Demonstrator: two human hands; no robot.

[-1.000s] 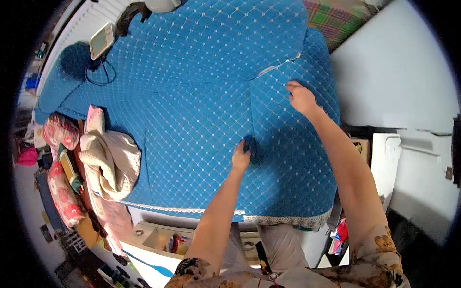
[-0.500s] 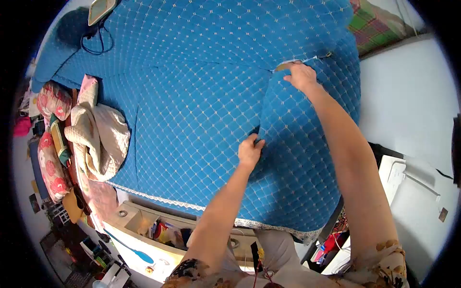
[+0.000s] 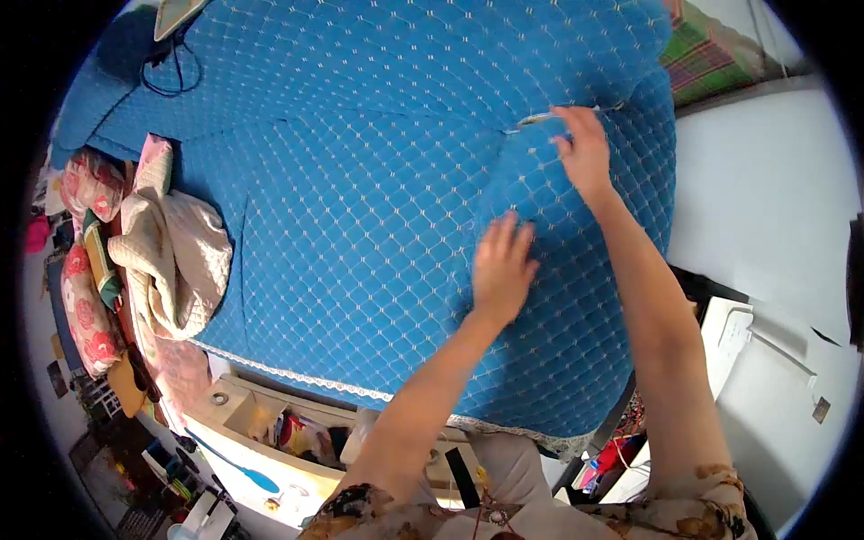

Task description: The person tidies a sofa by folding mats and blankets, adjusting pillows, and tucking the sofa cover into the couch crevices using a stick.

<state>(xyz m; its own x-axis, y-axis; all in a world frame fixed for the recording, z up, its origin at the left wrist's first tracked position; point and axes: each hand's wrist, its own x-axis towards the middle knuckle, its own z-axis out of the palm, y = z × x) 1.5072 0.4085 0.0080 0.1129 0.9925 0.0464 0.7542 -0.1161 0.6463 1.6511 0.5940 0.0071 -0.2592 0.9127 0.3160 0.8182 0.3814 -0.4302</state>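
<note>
A blue quilted cover [image 3: 360, 234] with a white diamond pattern spreads over a bed. My left hand [image 3: 502, 270] lies on it with its fingers spread, slightly blurred, holding nothing. Farther up, my right hand [image 3: 587, 151] rests on the cover, thumb apart from the fingers. Its fingertips touch the cover beside a short pale-edged gap [image 3: 533, 119] in the fabric. White lace [image 3: 297, 370] trims the cover's near edge.
A cream quilted cloth [image 3: 193, 261] lies rumpled at the left, near floral pillows [image 3: 85, 306]. Below the bed edge, an open drawer [image 3: 238, 416] holds assorted items. A white surface [image 3: 747, 180] borders the right side; a plaid cloth [image 3: 711, 54] is behind it.
My left hand has let go of a fold in the cover, moved up and right, and spread its fingers. My right hand has shifted slightly right; the fold between them looks flatter.
</note>
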